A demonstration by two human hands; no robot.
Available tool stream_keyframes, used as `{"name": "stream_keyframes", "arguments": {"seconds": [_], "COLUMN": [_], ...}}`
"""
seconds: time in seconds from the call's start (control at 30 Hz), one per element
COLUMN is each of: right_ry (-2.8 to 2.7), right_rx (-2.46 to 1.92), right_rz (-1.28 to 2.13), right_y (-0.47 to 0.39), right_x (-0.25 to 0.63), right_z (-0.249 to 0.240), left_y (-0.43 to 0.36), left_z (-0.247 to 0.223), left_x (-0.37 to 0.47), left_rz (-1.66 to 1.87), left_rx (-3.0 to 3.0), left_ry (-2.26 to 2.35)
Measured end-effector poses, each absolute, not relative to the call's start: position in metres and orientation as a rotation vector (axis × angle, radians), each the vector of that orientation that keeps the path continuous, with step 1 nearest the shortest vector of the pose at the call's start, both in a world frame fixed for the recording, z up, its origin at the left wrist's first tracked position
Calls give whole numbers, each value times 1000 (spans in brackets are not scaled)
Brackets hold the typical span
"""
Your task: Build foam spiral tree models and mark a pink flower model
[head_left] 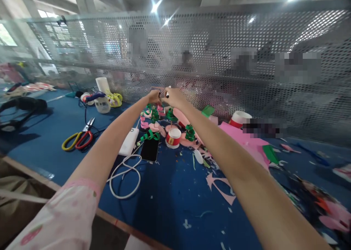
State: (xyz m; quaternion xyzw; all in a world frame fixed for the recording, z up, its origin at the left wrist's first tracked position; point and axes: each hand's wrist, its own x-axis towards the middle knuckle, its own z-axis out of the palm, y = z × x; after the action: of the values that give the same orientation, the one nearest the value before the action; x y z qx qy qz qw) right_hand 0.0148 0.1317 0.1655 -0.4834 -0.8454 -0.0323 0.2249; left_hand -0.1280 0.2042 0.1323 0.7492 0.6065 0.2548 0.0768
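Both my arms reach out over the table, and my hands meet above a cluster of paper pieces. The fingers of my left hand [154,97] are closed in a pinch; what they hold is too small to make out. Close beside it, my right hand [174,97] is also closed, with a small white and dark thing showing at its fingers that I cannot name. Below them stand curled green paper spirals [171,114], a pink paper spiral [144,121] and pink paper pieces [157,128]. A small red and white paper cup [173,137] stands in front.
A black phone [150,150], white power bank [128,142] and looped white cable [138,182] lie nearer me. Scissors [78,138] and a glue gun [94,97] on a plastic cup [102,104] are left. Pink sheets [246,142] and scraps [219,188] lie right. A perforated metal screen [164,52] stands behind.
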Motion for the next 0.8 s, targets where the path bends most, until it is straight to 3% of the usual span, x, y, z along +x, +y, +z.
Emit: {"name": "stream_keyframes", "arguments": {"seconds": [0.47,0.8], "right_ry": [-2522,-2460], "right_rx": [-1354,-1279], "right_rz": [-57,-17], "right_y": [159,143], "right_x": [16,39], "right_z": [147,160], "left_y": [214,190], "left_z": [100,136], "left_x": [-143,-146], "left_rz": [799,663], "left_rx": [2250,2232], "left_ry": [1654,1520]}}
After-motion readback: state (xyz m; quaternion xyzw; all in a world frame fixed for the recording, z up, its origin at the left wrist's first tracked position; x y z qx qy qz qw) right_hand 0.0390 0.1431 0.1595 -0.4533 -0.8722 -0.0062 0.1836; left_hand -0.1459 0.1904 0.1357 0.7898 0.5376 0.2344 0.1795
